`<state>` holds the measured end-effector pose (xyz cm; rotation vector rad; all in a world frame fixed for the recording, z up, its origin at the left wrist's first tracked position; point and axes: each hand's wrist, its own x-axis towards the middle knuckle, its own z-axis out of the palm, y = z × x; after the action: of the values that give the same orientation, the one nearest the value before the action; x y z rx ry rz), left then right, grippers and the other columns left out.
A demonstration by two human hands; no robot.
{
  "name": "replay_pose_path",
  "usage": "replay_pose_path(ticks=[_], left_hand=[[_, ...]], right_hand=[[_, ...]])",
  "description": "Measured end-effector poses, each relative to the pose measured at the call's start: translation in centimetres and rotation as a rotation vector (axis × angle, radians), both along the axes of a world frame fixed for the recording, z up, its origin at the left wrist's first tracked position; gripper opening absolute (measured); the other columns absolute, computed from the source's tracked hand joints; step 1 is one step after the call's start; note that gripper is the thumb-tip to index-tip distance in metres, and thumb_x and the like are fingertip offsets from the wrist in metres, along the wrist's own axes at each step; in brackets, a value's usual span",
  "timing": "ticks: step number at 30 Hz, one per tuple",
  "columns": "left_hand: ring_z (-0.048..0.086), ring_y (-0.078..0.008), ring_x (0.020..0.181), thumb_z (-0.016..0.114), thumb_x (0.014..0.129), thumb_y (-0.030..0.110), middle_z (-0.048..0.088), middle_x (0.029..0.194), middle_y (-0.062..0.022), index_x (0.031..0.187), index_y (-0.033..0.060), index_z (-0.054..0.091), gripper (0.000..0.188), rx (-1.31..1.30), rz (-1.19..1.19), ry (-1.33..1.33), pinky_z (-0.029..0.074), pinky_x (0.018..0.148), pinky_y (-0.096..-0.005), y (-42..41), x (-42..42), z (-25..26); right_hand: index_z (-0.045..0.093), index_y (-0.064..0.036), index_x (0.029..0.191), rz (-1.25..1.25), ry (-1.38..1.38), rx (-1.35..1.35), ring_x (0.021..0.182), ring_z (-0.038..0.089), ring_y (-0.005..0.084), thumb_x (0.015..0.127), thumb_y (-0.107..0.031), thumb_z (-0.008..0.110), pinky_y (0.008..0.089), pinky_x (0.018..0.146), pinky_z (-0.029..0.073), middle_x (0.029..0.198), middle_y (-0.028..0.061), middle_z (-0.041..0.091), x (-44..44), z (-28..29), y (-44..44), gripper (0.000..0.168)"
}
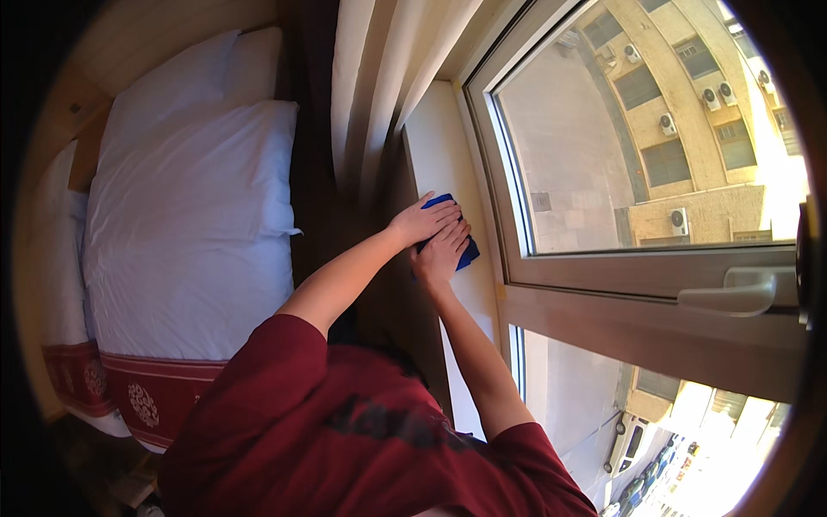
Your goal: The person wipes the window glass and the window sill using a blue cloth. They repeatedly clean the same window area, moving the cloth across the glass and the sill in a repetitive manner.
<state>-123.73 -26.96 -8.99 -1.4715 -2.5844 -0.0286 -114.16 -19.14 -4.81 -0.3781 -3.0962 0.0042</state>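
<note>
A folded blue cloth [468, 256] lies on the white windowsill [446, 148], between the curtain and the window frame. Flat on the cloth's far part rests my left hand [426, 221], its fingers stretched towards the window. My right hand [442, 252] presses on the nearer part, just beside the left, and their fingers meet or overlap. Blue edges show past the fingertips and at the near corner. The rest of the cloth is hidden under both palms.
A window frame [581, 278] with a handle [730, 294] runs along the right. Pale curtains [381, 84] hang beyond the hands. To the left stands a bed with white bedding [187, 226] and a red patterned runner [161, 394]; a second bed is partly visible.
</note>
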Motion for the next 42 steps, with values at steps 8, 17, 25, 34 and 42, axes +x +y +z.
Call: replay_pose_path(ticks=[8,17,25,34,42], left_hand=[[0.023,-0.0148,0.152,0.049,0.098,0.027,0.029,0.164,0.0032,0.154,0.0179,0.038,0.058,-0.003,-0.108,-0.020,0.023,0.120,-0.0542,-2.3,-8.0,1.6],[0.025,-0.0275,0.151,0.065,0.070,0.013,0.030,0.162,-0.0135,0.153,0.0026,0.035,0.088,-0.151,-0.249,-0.682,0.017,0.116,-0.0696,-3.8,-19.6,8.6],[0.046,-0.0325,0.137,0.065,0.080,0.006,0.050,0.145,-0.0227,0.140,-0.0032,0.050,0.063,0.792,0.478,-0.783,0.035,0.114,-0.0390,-13.3,-38.7,7.4],[0.053,-0.0397,0.120,0.069,0.082,0.016,0.056,0.130,-0.0260,0.132,-0.0046,0.052,0.056,0.306,0.547,-0.665,0.042,0.103,-0.0451,-20.3,-44.4,5.2],[0.065,-0.0178,0.106,0.060,0.100,0.019,0.069,0.113,-0.0113,0.134,0.0025,0.058,0.038,-0.145,-0.491,-1.495,0.049,0.096,-0.0329,-6.3,-36.0,25.7]], right_hand=[[0.024,0.019,0.147,-0.028,0.107,-0.102,0.147,0.022,0.0495,0.073,-0.050,0.076,0.0542,0.120,0.020,0.154,0.0363,0.026,-7.2,0.7,-1.9,0.113],[0.027,0.016,0.147,-0.073,0.118,-0.180,0.146,0.022,0.0507,0.075,-0.049,0.076,0.0561,0.119,0.022,0.154,0.0366,0.026,-14.7,1.8,-3.7,0.108],[0.028,0.014,0.148,-0.278,0.274,-0.266,0.146,0.020,0.0500,0.088,-0.053,0.061,0.0573,0.118,0.020,0.155,0.0360,0.025,-28.9,1.6,-6.2,0.096],[0.037,0.010,0.145,-0.236,0.274,-0.264,0.145,0.027,0.0452,0.094,-0.040,0.056,0.0538,0.118,0.023,0.153,0.0306,0.033,-36.9,-1.3,-6.2,0.074],[0.059,0.002,0.118,-0.285,0.353,-0.594,0.118,0.055,0.0411,0.095,-0.019,0.056,0.0438,0.102,0.044,0.126,0.0222,0.059,-27.2,-0.8,-3.4,0.032]])
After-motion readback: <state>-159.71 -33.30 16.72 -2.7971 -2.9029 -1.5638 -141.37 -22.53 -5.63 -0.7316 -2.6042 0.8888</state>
